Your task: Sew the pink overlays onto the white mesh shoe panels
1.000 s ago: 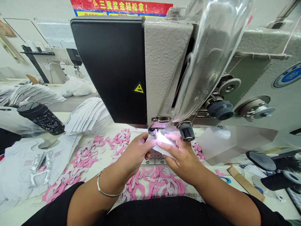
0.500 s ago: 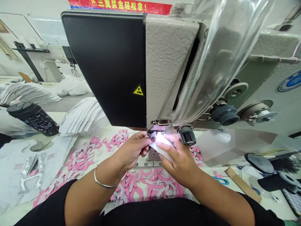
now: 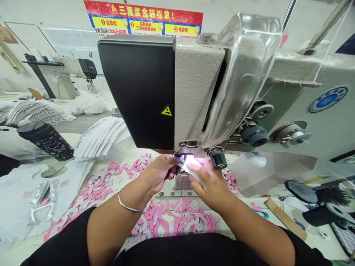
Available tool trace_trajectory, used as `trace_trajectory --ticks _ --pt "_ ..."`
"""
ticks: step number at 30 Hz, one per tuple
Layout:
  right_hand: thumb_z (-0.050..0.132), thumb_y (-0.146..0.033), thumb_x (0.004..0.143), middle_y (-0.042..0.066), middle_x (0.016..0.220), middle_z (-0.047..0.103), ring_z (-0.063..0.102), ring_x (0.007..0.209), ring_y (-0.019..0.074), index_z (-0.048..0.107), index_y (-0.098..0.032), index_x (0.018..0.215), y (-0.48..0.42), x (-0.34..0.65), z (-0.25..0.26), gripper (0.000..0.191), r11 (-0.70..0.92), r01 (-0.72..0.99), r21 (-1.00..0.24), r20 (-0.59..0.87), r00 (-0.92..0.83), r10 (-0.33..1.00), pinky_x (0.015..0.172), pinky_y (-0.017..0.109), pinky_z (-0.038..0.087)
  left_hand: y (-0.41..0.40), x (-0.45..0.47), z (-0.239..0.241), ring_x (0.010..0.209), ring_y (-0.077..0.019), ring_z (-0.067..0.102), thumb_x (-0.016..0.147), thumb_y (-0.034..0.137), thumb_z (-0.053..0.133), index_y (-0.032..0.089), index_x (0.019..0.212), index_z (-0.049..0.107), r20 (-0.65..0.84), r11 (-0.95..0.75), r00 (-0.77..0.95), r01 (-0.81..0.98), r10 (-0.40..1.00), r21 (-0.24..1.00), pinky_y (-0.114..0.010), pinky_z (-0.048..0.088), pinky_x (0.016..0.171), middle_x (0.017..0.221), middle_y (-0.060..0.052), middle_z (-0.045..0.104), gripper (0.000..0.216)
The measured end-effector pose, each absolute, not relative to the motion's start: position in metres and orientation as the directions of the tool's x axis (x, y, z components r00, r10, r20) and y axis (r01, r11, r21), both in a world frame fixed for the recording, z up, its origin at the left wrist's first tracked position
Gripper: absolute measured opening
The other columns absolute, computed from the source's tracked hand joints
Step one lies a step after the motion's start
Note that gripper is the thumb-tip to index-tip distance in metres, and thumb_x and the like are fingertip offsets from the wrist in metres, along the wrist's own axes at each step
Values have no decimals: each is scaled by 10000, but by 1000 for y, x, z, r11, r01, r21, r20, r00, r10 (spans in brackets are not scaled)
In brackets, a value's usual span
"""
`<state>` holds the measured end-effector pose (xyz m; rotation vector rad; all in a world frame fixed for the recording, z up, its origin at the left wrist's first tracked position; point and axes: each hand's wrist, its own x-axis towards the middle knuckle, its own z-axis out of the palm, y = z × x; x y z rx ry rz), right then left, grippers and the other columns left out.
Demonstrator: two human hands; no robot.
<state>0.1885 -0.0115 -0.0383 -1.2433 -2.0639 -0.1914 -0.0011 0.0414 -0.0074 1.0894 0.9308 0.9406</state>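
Observation:
A grey sewing machine (image 3: 199,85) with a black front panel fills the middle of the view. Under its lit needle area lies a small white mesh fabric piece (image 3: 191,168). My left hand (image 3: 158,173), a thin bangle on its wrist, pinches the piece's left edge right at the presser foot. My right hand (image 3: 209,181) holds the piece's right side with fingers pressed on it. Several pink and white cut shapes (image 3: 180,216) are strewn on the table below both hands.
A dark patterned bottle (image 3: 46,140) lies at the left beside stacked white cut pieces (image 3: 104,136). More pink shapes (image 3: 97,184) spread left of my hands. Spools and black parts (image 3: 318,214) sit at the right. Another sewing machine (image 3: 66,70) stands far left.
Both hands have slid the fabric piece a little further in under the needle. The view has tilted upward, showing more of the wall banner.

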Motion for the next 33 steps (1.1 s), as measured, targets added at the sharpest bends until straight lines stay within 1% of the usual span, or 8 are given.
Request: trace_trajectory --ticks 4,11,17,21,24,27,30,33 --pt "557 -164 865 115 1250 554 556 1163 286 647 -245 1229 -9 191 -39 384 567 795 -216 658 -311 686 1022 509 463 38 -1 -6 429 -61 349 760 442 743 165 613 549 -128 189 328 -159 936 969 -234 185 452 506 30 459 368" --pt "538 -107 847 91 1246 600 518 1238 282 621 -263 1285 -12 192 -33 472 532 815 -231 588 -319 743 1069 510 425 35 2 -5 420 -64 315 781 470 726 180 639 553 -102 168 311 -193 945 967 -241 172 440 509 38 440 366" --pt "457 -47 853 52 1224 619 603 1092 238 604 -359 1313 -11 202 -29 574 498 845 -197 618 -288 732 889 403 548 15 -1 -2 478 -77 395 798 368 705 186 812 613 -97 146 248 -188 964 971 -210 282 472 573 48 467 205" --pt "474 -76 847 59 1309 632 622 1119 240 595 -292 1331 -17 209 -19 543 491 853 -177 580 -313 752 900 391 552 -14 -17 -11 510 -104 437 804 322 680 174 887 642 -159 227 427 -113 890 967 -227 359 516 575 28 522 173" --pt "449 -34 823 75 1331 640 598 1193 248 608 -230 1306 -28 211 -14 545 595 797 -105 565 -444 695 987 433 492 -28 -32 -18 661 -148 561 795 351 705 154 932 682 -214 342 591 -112 778 933 -255 443 608 773 -55 643 241" --pt "427 15 817 61 1376 616 537 1289 242 612 -232 1289 -39 211 -14 564 649 758 -65 577 -502 644 1083 477 390 -26 -42 -17 811 -161 602 880 482 622 161 1029 682 -185 342 489 -253 852 905 -259 494 714 933 -80 651 359" --pt "416 41 835 38 1407 593 499 1334 233 598 -261 1296 -47 210 -17 580 648 761 -31 541 -532 651 1126 496 314 -10 -43 -9 785 -142 595 885 556 595 154 1027 678 -155 288 334 -397 930 872 -250 512 720 880 -62 628 434" --pt "412 56 847 31 1402 597 487 1346 236 594 -271 1293 -51 210 -18 583 632 775 14 533 -541 651 1139 509 280 12 -33 -2 732 -131 598 821 508 699 139 958 678 -161 262 262 -415 951 871 -242 514 677 833 -54 631 394"
